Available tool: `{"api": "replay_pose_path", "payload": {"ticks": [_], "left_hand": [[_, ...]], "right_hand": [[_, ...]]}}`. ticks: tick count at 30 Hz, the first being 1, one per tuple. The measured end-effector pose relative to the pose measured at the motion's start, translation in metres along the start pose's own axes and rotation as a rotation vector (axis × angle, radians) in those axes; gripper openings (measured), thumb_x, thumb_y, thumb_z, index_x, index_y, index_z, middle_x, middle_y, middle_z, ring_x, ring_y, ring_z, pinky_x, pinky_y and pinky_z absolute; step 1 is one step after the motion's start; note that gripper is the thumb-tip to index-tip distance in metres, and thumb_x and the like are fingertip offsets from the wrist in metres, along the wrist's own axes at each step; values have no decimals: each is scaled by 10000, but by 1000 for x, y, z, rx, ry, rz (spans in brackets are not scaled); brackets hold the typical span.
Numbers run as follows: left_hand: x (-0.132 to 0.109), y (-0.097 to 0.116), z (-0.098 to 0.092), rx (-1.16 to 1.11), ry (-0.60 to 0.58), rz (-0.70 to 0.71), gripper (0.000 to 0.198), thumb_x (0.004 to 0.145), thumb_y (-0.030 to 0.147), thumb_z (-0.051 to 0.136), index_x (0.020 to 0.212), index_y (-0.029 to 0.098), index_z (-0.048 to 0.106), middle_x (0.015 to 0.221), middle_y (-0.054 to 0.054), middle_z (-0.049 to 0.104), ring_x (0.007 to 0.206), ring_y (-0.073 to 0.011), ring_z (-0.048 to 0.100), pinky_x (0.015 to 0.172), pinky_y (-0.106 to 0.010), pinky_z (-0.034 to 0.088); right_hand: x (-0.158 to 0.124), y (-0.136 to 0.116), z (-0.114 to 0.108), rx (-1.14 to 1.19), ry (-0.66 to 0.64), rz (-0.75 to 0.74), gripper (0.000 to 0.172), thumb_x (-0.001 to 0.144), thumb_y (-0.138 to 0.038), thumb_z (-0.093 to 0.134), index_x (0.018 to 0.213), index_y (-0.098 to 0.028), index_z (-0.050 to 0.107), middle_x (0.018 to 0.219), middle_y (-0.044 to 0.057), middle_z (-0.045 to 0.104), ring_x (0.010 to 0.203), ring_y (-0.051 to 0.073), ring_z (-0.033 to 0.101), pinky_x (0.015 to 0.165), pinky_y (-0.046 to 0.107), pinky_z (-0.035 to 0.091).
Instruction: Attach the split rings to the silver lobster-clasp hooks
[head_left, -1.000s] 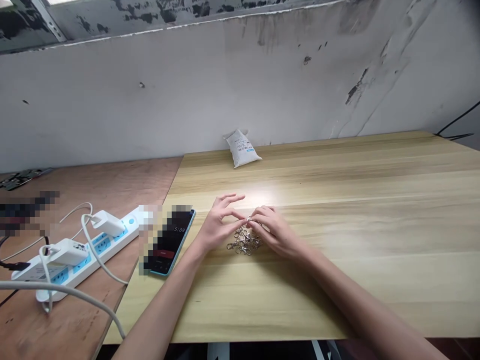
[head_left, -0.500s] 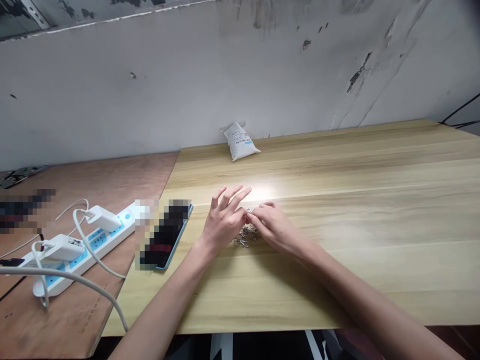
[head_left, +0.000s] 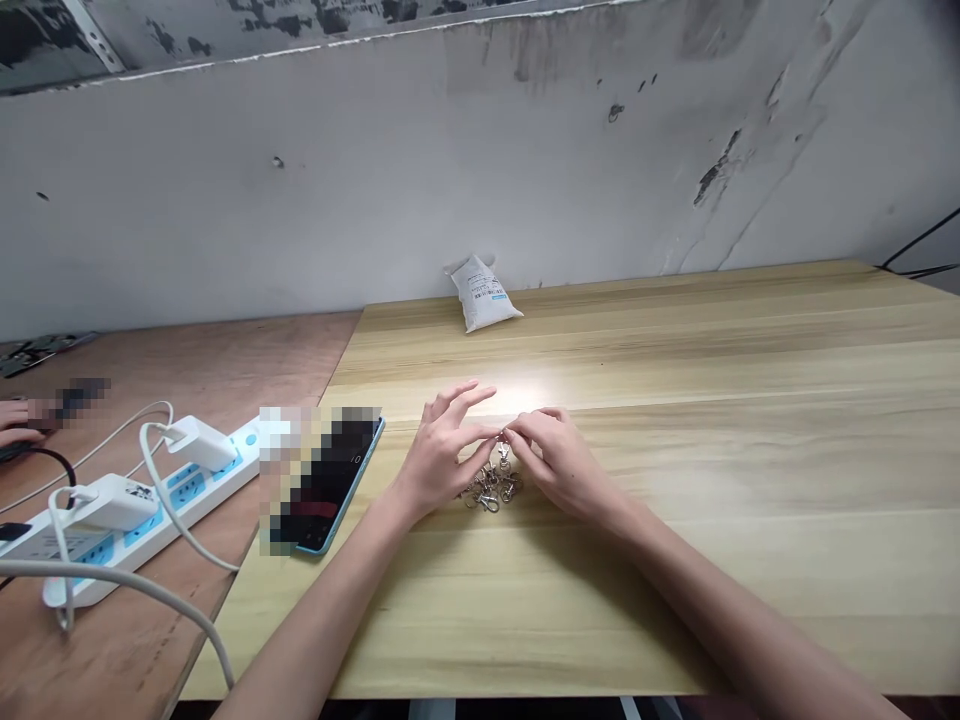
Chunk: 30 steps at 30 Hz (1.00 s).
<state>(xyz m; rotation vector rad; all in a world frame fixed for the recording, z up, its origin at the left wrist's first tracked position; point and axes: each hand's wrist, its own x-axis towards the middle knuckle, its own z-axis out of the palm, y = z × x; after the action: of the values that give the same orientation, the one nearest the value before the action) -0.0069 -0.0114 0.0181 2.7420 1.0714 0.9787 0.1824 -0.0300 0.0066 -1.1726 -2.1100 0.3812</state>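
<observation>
My left hand (head_left: 441,452) pinches with thumb and forefinger, its other fingers raised and spread. My right hand (head_left: 551,448) is closed, its fingertips meeting those of the left. Between them is the top of a small silver swivel clasp (head_left: 505,457), which hangs down below the fingertips. The part being pinched is mostly hidden by the fingers. Just under my hands lies a small heap of similar metal clasps (head_left: 487,492) on the wooden tabletop (head_left: 712,470).
A phone (head_left: 346,485) lies left of my left arm. Beyond it, a white power strip (head_left: 169,510) holds chargers with looping cables on a brown board. A white plastic packet (head_left: 484,297) stands by the wall. Another person's hand (head_left: 13,422) shows at the far left.
The clasp now hangs visibly below my fingertips, with more of the heap uncovered. My left fingers have shifted slightly. Another person's hand has come into view at far left.
</observation>
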Motion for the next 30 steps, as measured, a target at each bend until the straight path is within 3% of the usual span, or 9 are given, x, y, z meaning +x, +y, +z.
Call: {"api": "replay_pose_path", "payload": {"ticks": [12,16,21,25,30], "left_hand": [[-1,-1,1,85,31,-113,80,791,181,689,791,252,723,1327,-48,588,1308,-317,423,1008,-522,360],[-1,-1,-1,112,80,-127,70,782,183,704,784,251,718,1355,-47,567,1316,-317,414,1061,-551,317],[0,2,-2,125,168,-63,68,810,189,677,793,248,707,1340,-40,578,1316,-290,422,1082,-539,314],[1,5,-3,114,200,-47,82,809,176,669,808,249,706,1327,-41,584,1305,-289,434,1071,-518,336],[2,7,-3,111,245,-24,106,808,157,655,826,250,700,1289,-36,607,1281,-278,457,1046,-495,374]], "right_hand": [[-2,-2,4,-274,70,-189,213,962,-236,475,826,-194,633,738,24,669,696,157,576,940,390,339],[-2,-2,-1,-229,30,-236,164,928,-286,538,837,-214,654,763,22,673,730,168,584,938,401,353],[-2,4,-2,8,29,-69,148,916,-335,585,962,-230,679,893,50,643,864,191,592,855,390,426],[-2,5,6,148,71,13,149,916,-315,580,1010,-240,669,1054,78,609,1003,218,587,870,406,474],[-1,5,6,154,154,53,308,907,-297,587,1213,-263,595,1163,92,615,946,216,629,876,440,486]]}}
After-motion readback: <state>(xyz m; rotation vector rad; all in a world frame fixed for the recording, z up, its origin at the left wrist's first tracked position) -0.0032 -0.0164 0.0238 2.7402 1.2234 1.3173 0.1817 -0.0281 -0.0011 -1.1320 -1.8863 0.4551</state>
